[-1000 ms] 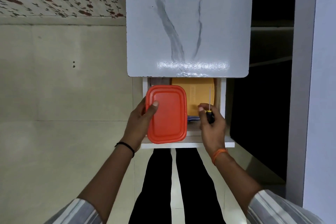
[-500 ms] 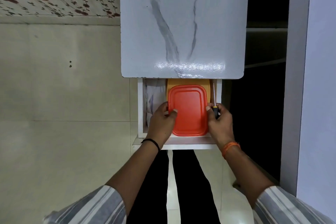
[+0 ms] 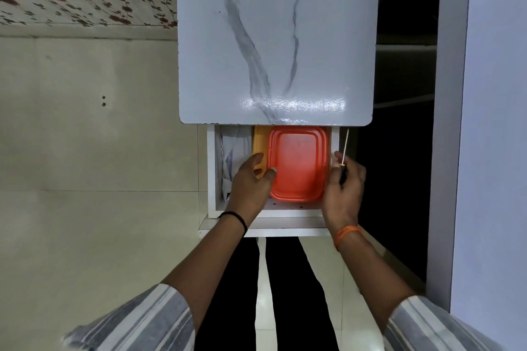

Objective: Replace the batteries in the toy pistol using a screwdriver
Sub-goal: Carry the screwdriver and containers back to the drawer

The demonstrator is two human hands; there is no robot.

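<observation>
An orange-red plastic box (image 3: pixel 298 164) lies in the open white drawer (image 3: pixel 211 168) under the marble-patterned table top (image 3: pixel 275 37). My left hand (image 3: pixel 251 182) holds the box's left edge, thumb on the lid. My right hand (image 3: pixel 343 188) grips a thin screwdriver (image 3: pixel 344 155) with a black handle, shaft pointing away from me, and touches the box's right edge. A yellow box (image 3: pixel 259 148) shows at the left of the red one. No toy pistol or batteries are visible.
White paper or plastic (image 3: pixel 232 151) lies at the drawer's left side. Pale floor tiles (image 3: pixel 85 151) spread to the left, a dark opening (image 3: pixel 399 151) and a white panel (image 3: pixel 490 122) stand to the right. My legs are below the drawer front.
The red box moved from the drawer's left front to the right, over the yellow one and down into the drawer. My right hand with the screwdriver shifted to the drawer's right wall.
</observation>
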